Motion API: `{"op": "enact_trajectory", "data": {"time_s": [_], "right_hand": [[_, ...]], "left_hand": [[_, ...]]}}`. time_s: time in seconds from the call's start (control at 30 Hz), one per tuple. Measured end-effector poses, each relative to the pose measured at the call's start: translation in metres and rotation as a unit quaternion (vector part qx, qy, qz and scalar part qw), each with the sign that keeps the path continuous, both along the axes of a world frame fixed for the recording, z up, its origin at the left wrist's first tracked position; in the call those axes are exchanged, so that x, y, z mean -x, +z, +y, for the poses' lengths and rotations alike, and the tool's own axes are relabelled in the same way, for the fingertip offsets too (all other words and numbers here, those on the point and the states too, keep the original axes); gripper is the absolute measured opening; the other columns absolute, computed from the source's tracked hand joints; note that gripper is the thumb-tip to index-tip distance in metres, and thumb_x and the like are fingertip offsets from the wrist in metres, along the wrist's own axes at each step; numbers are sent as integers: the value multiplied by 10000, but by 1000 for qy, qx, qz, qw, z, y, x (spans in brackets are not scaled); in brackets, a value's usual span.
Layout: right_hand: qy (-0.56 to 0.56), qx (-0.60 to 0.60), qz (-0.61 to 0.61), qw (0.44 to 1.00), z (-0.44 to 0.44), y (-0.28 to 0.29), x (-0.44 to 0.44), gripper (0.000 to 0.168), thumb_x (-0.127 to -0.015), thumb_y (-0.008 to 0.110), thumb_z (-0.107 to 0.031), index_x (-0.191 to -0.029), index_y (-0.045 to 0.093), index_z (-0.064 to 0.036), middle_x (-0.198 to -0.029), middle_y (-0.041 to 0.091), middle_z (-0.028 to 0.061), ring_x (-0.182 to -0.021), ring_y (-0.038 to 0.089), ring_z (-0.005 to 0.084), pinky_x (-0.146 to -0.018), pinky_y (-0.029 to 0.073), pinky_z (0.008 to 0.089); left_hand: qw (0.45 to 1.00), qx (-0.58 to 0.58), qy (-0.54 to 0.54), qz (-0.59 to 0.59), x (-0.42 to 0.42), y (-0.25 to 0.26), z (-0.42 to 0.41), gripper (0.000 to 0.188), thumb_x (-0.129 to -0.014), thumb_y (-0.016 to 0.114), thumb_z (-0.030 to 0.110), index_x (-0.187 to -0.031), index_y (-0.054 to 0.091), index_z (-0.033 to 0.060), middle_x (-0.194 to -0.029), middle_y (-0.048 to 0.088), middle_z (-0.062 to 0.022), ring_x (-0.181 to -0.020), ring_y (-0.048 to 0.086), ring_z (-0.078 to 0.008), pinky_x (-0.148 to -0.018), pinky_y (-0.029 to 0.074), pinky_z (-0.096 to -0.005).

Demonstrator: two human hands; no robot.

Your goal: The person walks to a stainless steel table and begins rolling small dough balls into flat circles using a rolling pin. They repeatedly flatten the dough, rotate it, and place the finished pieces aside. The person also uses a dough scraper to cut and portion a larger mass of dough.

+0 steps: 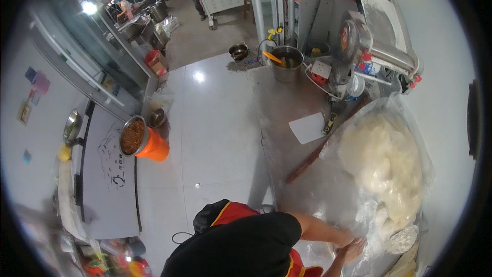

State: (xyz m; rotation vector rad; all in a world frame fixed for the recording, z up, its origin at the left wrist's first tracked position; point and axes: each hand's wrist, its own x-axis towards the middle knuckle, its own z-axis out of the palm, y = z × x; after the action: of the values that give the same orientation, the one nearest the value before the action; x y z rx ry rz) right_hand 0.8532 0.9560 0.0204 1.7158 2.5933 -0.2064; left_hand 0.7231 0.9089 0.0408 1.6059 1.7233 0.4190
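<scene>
My left hand (353, 239) and my right hand (351, 253) are close together, low on the steel worktable (307, 196). Their fingers overlap, and whatever may lie beneath the palms is hidden. White flour (365, 219) dusts the surface around them. To their upper right, a large mass of pale dough (384, 161) lies under clear plastic film (399, 104). A floury whitish lump (403, 239) sits to the right of my hands. Further up the table are a long reddish-brown rod (307, 166), partly under the film, a white flat sheet (307, 128) and a dark-handled tool (329, 124).
A floury roller machine (384, 52) stands at the table's far end, near a metal pot (287, 73) with an orange-handled utensil. Across the tiled floor (219, 123), an orange bucket (157, 146) stands beside a bowl of brown crumbly food (133, 136). Two people are outside the doorway.
</scene>
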Motion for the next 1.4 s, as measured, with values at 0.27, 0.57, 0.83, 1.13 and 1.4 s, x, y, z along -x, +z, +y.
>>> {"op": "enact_trajectory", "data": {"time_s": [0.27,0.57,0.83,1.13,1.4], "right_hand": [[114,-41,89,989,-138,-2,-60,559,-892,469,-185,-1404,373,19,-1466,343,244,-1357,321,407,-1118,252,497],[-13,-46,115,992,-32,18,3,530,-909,484,-247,-1372,397,-5,-1461,366,183,-1379,297,345,-1126,225,482],[-14,-33,84,996,-72,18,-11,583,-954,430,-346,-1416,345,-1,-1506,313,147,-1385,303,269,-1152,177,441],[36,8,144,989,-154,37,-52,685,-882,547,-381,-1433,334,-35,-1492,330,154,-1366,328,296,-1131,234,448],[98,15,183,978,-161,38,-68,617,-825,615,-326,-1361,437,-79,-1399,461,83,-1257,445,259,-1074,308,423]], "left_hand": [[998,-50,-28,-36,47,-42,-39,320,-804,584,340,-813,705,44,-805,684,-153,-768,665,-333,-669,502,-482],[996,47,-61,50,40,14,13,311,-840,624,319,-995,687,57,-985,679,-183,-914,650,-353,-801,503,-440],[966,168,22,-198,63,-19,-15,458,-803,666,332,-1140,648,22,-1025,668,-216,-1000,633,-358,-844,498,-418],[953,122,-268,78,31,35,26,320,-793,671,242,-1043,675,42,-1006,671,-201,-962,640,-339,-850,480,-418],[971,-58,35,-231,-55,22,128,330,-880,605,160,-1163,579,-9,-1073,637,-185,-991,606,-328,-876,465,-399]]}}
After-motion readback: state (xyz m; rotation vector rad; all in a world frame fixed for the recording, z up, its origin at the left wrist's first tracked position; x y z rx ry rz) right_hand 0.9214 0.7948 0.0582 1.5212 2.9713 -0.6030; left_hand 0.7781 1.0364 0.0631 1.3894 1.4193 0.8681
